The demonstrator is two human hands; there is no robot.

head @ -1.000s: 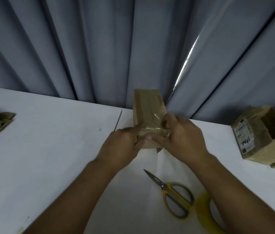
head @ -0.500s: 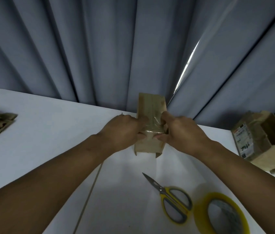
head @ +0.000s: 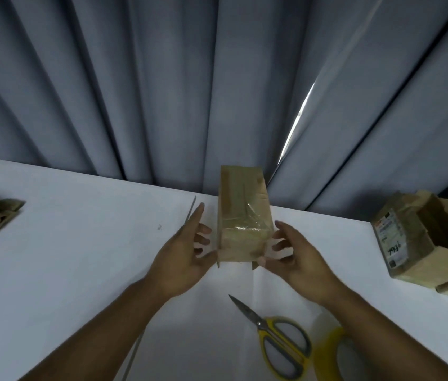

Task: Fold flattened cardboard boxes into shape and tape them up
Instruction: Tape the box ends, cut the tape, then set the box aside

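Left hand point(head: 187, 254) and right hand point(head: 294, 259) both open, fingers spread, flanking upright taped cardboard box point(head: 242, 215); thumbs at lower corners.

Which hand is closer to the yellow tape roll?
Right. The right hand is just beyond the tape roll, its forearm overlapping it; the left hand is farther off, leftward.

A blue-grey curtain point(head: 162, 92) hangs in deep vertical folds behind the far edge of the white tabletop point(head: 79, 257); right of its middle the folds part in a narrow slit point(head: 298, 116) of bright light; a thin seam point(head: 190, 213) runs from the tabletop's far edge towards its near edge, slanting left; a small dark mark point(head: 159, 227) lies near the seam, on its left
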